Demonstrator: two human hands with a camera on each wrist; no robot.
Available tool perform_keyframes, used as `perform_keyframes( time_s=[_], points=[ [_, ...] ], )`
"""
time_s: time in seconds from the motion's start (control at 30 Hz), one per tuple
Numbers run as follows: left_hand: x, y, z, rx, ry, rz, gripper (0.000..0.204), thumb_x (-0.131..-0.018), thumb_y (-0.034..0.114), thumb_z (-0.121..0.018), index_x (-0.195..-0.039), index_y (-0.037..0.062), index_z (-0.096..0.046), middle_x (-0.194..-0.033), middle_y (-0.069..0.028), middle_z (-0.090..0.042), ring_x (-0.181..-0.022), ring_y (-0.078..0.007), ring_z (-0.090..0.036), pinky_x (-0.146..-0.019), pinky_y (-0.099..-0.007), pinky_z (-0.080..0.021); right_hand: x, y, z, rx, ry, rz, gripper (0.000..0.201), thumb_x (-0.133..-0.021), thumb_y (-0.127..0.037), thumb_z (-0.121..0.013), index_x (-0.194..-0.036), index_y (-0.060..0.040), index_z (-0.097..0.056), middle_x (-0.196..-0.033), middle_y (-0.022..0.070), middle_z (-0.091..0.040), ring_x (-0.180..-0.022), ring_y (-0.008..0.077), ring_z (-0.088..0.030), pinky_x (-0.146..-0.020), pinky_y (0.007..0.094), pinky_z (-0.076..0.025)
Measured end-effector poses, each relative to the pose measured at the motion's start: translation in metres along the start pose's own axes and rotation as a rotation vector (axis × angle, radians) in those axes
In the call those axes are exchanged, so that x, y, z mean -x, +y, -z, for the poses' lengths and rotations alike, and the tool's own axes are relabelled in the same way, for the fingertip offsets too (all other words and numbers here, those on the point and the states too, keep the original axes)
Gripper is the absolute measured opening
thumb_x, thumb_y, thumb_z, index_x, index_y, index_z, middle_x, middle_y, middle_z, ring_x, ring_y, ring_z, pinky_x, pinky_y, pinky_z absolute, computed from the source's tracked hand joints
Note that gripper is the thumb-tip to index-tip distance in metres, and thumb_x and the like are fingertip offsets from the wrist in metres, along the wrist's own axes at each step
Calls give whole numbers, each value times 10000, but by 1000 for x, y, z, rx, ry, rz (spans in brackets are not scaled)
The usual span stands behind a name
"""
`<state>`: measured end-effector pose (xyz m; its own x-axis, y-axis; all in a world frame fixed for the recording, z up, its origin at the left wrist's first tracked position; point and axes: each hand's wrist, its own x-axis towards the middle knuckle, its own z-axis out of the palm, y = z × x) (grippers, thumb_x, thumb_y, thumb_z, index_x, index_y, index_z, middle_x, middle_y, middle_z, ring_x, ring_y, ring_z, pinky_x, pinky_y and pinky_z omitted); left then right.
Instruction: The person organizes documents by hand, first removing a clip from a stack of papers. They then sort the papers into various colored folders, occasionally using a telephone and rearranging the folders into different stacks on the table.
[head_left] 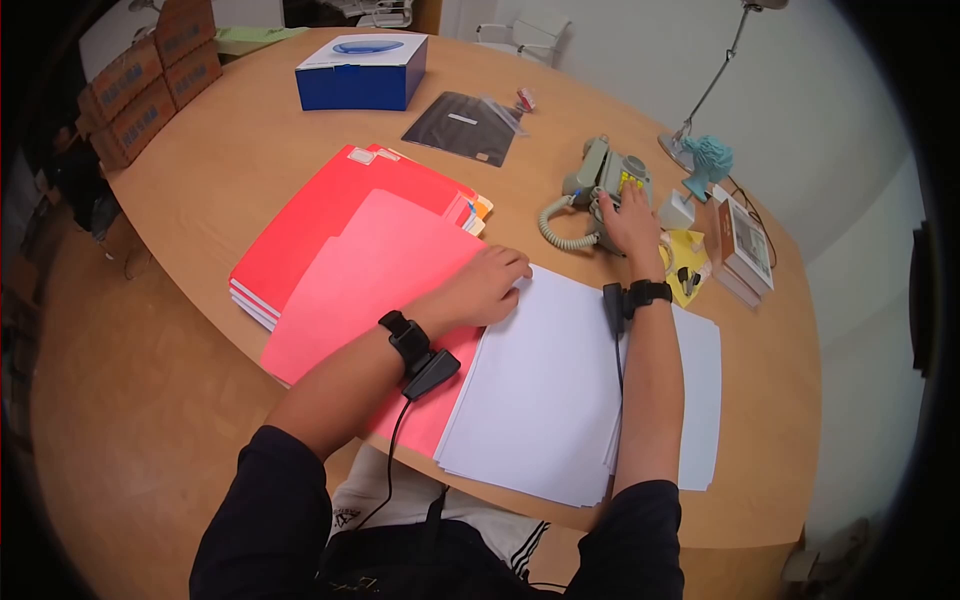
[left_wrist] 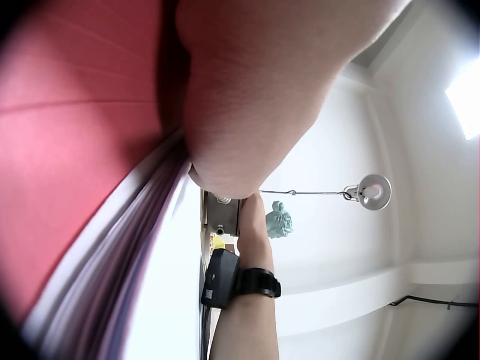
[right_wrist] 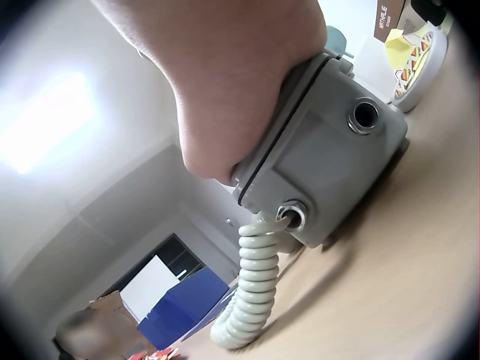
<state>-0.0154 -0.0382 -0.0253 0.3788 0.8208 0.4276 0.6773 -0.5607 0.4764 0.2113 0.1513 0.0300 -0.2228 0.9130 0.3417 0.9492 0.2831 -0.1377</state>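
1. While the left hand (head_left: 485,288) rests over the seam between the pink folder (head_left: 380,260) and the white sheets (head_left: 545,390), the right hand (head_left: 632,225) reaches out to the telephone (right_wrist: 322,150), fingers on its yellow keypad (head_left: 627,181).
2. From where I'm standing, I'd call this the keypad step: the right fingers are spread fairly straight over the keys, gripping nothing I can make out. Whether a key is actually pressed down, I can't tell.
3. The left fingers bend loosely near the sheets' far edge; I see nothing held, though their undersides are hidden.
4. The telephone stands on the desk (head_left: 770,420), beyond the sheets, its coiled cord (right_wrist: 259,277) looping out beside it.
5. Any further key press would call, I'd judge, for one fingertip set squarely on its key, with light force. Lifting the right hand away would want care around that cord.
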Motion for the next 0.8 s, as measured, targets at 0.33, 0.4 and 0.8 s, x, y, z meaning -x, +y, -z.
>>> perform_keyframes(
  time_s=[0.33, 0.4, 0.8],
  points=[
    [0, -3, -5, -8, 74, -46, 288, -812, 52, -544, -1086, -5, -614, -1159, -152, -578, -1183, -325, -500, -1043, -435, -385, -3, 1, 0, 4, -31, 3, 799, -959, -596, -375, -1498, -7, -359, -1585, 135, -327, -1487, 296, -248, -1193, 541, -161],
    [0, -3, -5, 1, 77, -51, 288, -808, 50, -543, -1082, -5, -614, -1151, -153, -580, -1178, -326, -501, -1041, -436, -385, -3, 1, 1, -3, -32, -4, 800, -957, -595, -382, -1491, 0, -367, -1582, 139, -332, -1486, 302, -249, -1195, 550, -144],
    [-1, -1, 1, -4, -9, 1, 281, -844, 58, -542, -1114, 1, -599, -1264, -166, -558, -1253, -328, -472, -1067, -432, -380, -3, 1, -4, 5, -1, -13, 770, -962, -584, -374, -1481, -16, -394, -1579, 136, -340, -1485, 303, -252, -1189, 560, -158]
  ],
)
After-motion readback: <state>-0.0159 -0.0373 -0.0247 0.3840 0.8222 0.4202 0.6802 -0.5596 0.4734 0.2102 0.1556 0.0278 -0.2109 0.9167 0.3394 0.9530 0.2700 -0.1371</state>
